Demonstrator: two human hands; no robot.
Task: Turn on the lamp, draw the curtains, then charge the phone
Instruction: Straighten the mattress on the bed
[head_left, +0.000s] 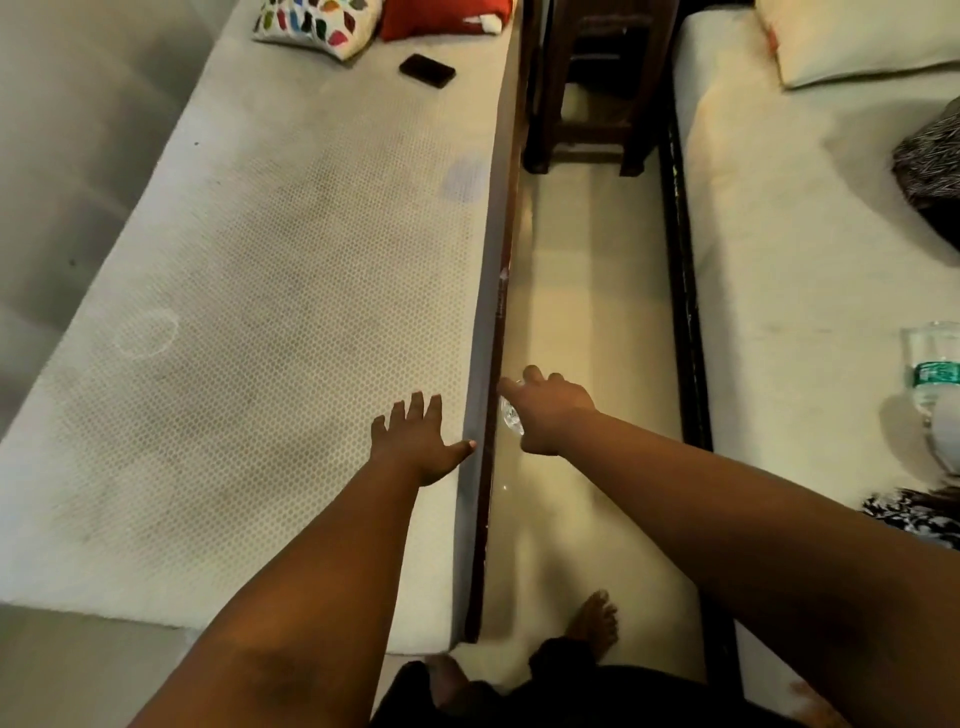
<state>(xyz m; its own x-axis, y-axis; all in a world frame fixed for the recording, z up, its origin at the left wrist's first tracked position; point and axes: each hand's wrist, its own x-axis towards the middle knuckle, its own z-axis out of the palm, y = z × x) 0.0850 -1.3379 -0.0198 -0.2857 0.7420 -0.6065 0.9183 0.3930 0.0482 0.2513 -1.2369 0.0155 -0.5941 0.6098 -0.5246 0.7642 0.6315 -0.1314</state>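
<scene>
Both forearms reach forward from the bottom of the view, with bare feet (595, 621) below them on the pale floor (587, 291) of the narrow aisle between two beds. Her left hand (421, 441) is out flat over the near edge of the left mattress (249, 291), fingers straight and a little spread, thumb pointing toward the bed's dark wooden side; whether the palm actually touches the cover I cannot tell. Her right hand (550, 413) hangs over the aisle just beside that edge, fingers curled, with something small, clear and glinting (511, 415) under it that is too blurred to name. The phone (427, 70), black and face down, lies far up the left mattress, well apart from both hands, near a white cushion with coloured patches (317, 23) and a red cushion (447, 18). A dark wooden stool (587, 93) stands at the far end of the aisle. On the right bed rest a pillow (857, 41) and a plastic water bottle (935, 364)
</scene>
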